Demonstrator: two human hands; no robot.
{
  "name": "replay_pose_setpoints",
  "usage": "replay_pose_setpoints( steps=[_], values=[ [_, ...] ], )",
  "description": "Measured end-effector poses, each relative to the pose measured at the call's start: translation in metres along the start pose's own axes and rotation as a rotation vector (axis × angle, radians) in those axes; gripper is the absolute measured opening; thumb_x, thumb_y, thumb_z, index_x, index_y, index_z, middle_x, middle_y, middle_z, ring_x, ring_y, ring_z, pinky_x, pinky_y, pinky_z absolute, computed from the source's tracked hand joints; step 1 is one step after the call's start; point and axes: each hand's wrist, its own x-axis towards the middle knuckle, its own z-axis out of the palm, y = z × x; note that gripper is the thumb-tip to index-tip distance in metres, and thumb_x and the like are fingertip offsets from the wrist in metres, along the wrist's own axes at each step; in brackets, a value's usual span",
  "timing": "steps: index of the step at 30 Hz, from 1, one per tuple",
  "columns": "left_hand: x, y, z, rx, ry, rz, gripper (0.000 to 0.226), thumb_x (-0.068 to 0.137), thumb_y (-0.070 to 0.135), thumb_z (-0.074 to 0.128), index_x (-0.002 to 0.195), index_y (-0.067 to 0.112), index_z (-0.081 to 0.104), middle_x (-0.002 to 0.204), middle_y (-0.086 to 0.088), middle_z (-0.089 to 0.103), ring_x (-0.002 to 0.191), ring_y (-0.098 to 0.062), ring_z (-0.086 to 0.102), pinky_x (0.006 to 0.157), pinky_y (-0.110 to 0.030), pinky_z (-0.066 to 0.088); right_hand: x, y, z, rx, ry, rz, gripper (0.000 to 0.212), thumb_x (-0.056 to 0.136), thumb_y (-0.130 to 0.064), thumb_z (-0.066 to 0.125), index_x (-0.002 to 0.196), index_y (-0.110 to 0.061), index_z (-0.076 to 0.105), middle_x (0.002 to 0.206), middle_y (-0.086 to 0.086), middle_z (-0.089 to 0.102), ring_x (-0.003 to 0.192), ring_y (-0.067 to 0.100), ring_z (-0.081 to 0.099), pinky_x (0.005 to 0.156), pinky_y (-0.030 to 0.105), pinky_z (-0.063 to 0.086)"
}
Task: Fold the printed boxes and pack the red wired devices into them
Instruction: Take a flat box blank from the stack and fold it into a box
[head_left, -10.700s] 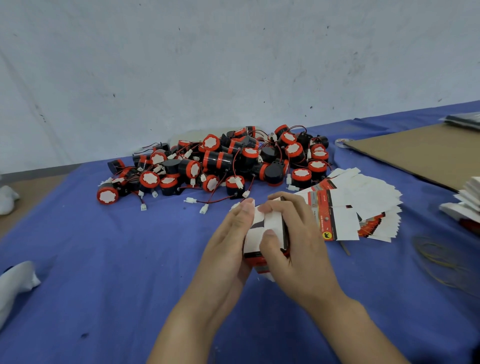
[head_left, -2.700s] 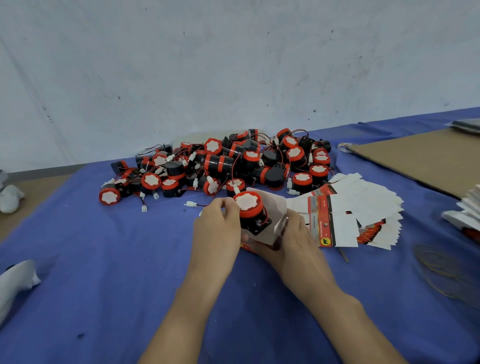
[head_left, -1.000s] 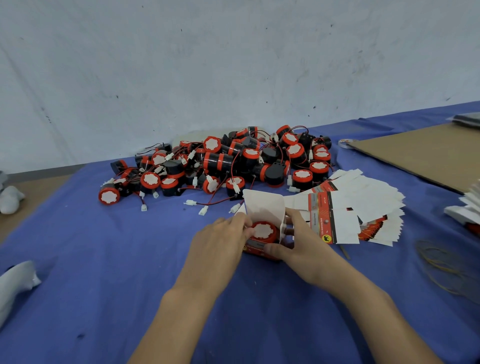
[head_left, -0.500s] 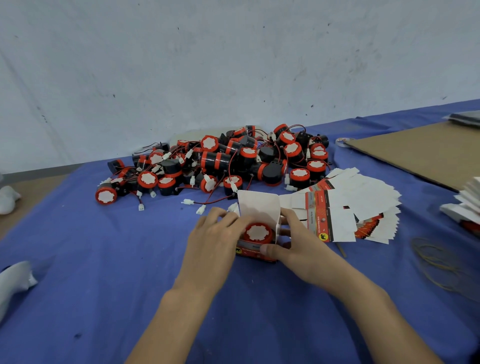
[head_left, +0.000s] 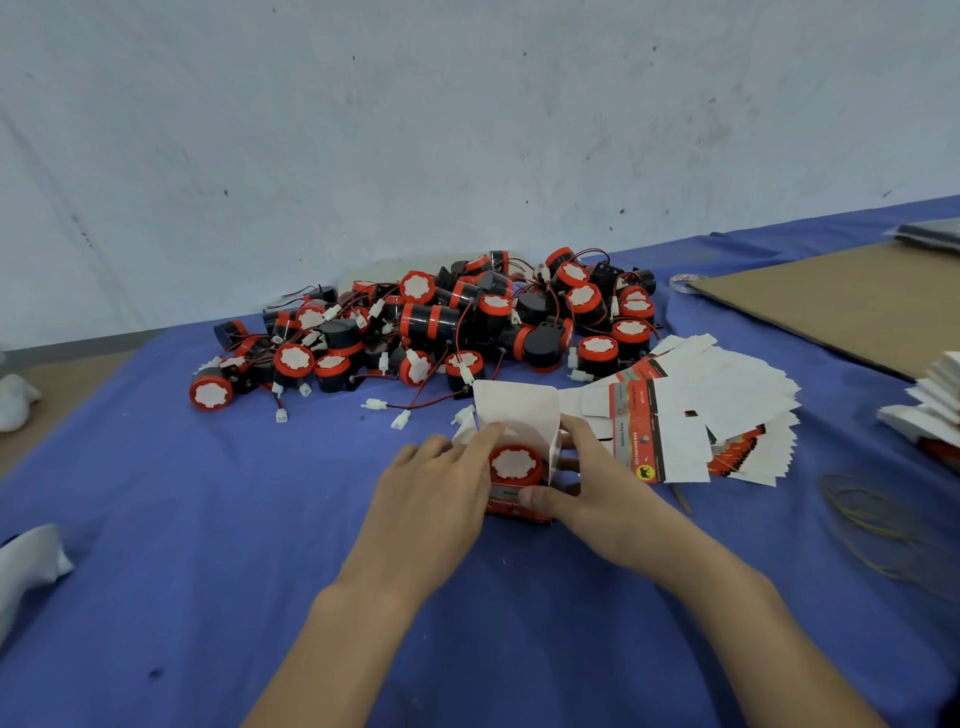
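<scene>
A small printed box (head_left: 519, 410) stands on the blue cloth, its white lid flap up. A red wired device (head_left: 515, 465) sits inside it, white face up. My left hand (head_left: 441, 488) holds the box's left side, with fingertips at the device's rim. My right hand (head_left: 587, 483) grips the box's right side, thumb on its red front. A pile of red and black wired devices (head_left: 441, 322) lies behind. Flat printed boxes (head_left: 696, 410) are fanned out to the right.
A brown cardboard sheet (head_left: 841, 301) lies at the back right. Stacked white items (head_left: 935, 405) sit at the right edge. Rubber bands (head_left: 878, 525) lie on the blue cloth (head_left: 208, 519). White cloth lumps (head_left: 26, 566) are at the left. The wall is close behind.
The device went from above the box down into it. Both hands have stayed at the box sides, and the lid flap still stands up.
</scene>
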Motion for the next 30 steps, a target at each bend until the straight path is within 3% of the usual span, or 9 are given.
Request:
replay_pose_setpoints(
  steps=[3,8,10,12,17,20,23,26,30],
  values=[
    [-0.004,0.0,0.0,-0.047,-0.037,-0.01,0.037,0.089,0.007,0.065,0.124,0.018,0.063,0.1,0.003,0.068,0.079,-0.019,0.063,0.064,-0.029,0.052,0.0,0.0,0.0,-0.006,-0.006,-0.002,0.063,0.091,-0.026,0.073,0.138,-0.04,0.033,0.122,-0.024,0.057,0.106,-0.006,0.057,0.076,0.01,0.05],
    [0.0,-0.005,-0.008,-0.128,0.094,-0.162,0.022,0.089,0.009,0.056,0.107,0.018,0.064,0.11,0.002,0.056,0.065,-0.011,0.053,0.047,-0.01,0.02,-0.001,0.0,-0.001,-0.022,-0.013,0.003,0.064,0.092,-0.029,0.071,0.127,-0.063,0.029,0.116,-0.039,0.055,0.104,-0.016,0.055,0.078,0.007,0.047],
    [-0.001,-0.01,-0.008,-0.22,0.125,-0.289,0.02,0.095,0.011,0.051,0.107,0.025,0.056,0.109,0.012,0.052,0.06,-0.013,0.051,0.04,-0.022,0.031,-0.001,-0.001,-0.003,-0.035,-0.047,0.006,0.069,0.094,-0.029,0.068,0.115,-0.075,0.022,0.1,-0.058,0.049,0.095,-0.034,0.047,0.069,-0.003,0.042],
    [-0.002,-0.013,-0.005,-0.341,0.124,-0.413,0.019,0.1,0.018,0.046,0.106,0.035,0.048,0.102,0.019,0.053,0.074,-0.01,0.056,0.05,-0.032,0.046,0.0,0.001,-0.004,-0.053,-0.058,0.011,0.075,0.096,-0.031,0.066,0.133,-0.071,0.014,0.095,-0.064,0.043,0.092,-0.04,0.04,0.068,-0.007,0.038],
    [0.001,-0.019,0.0,-0.628,0.017,-0.604,0.01,0.103,0.032,0.043,0.101,0.04,0.049,0.1,0.022,0.064,0.093,0.006,0.058,0.071,-0.017,0.043,0.001,0.002,-0.005,0.009,-0.024,0.022,0.104,0.085,-0.059,0.063,0.155,-0.044,-0.011,0.136,-0.04,0.026,0.129,-0.006,0.036,0.107,0.019,0.037],
    [0.003,-0.019,0.002,-0.814,-0.082,-0.67,0.012,0.103,0.035,0.046,0.102,0.038,0.058,0.097,0.02,0.067,0.09,0.002,0.062,0.075,-0.022,0.049,0.0,-0.001,-0.01,0.172,0.043,0.039,0.103,0.071,-0.084,0.046,0.157,-0.046,0.004,0.147,-0.03,0.028,0.135,0.0,0.033,0.106,0.023,0.038],
    [0.004,-0.019,0.002,-0.912,-0.17,-0.693,0.017,0.104,0.037,0.044,0.111,0.034,0.06,0.106,0.015,0.068,0.093,-0.001,0.064,0.081,-0.029,0.057,0.002,0.0,-0.01,0.284,0.109,0.059,0.079,0.082,-0.077,0.036,0.153,-0.046,0.026,0.156,-0.013,0.038,0.145,0.013,0.035,0.118,0.044,0.035],
    [0.005,-0.018,0.002,-1.034,-0.199,-0.733,0.019,0.104,0.039,0.045,0.114,0.032,0.059,0.11,0.009,0.068,0.091,-0.001,0.067,0.072,-0.023,0.059,0.005,0.001,-0.007,0.281,0.109,0.068,0.028,0.103,-0.051,0.037,0.13,-0.052,0.047,0.126,-0.027,0.055,0.125,0.004,0.052,0.101,0.025,0.048],
    [0.006,-0.016,0.005,-1.057,-0.25,-0.758,0.023,0.1,0.048,0.049,0.117,0.034,0.058,0.115,0.007,0.067,0.1,-0.01,0.066,0.078,-0.031,0.061,0.006,-0.002,-0.003,0.251,0.097,0.057,0.021,0.105,-0.038,0.042,0.125,-0.047,0.04,0.102,-0.036,0.048,0.085,-0.022,0.057,0.061,-0.001,0.044]
  ],
)
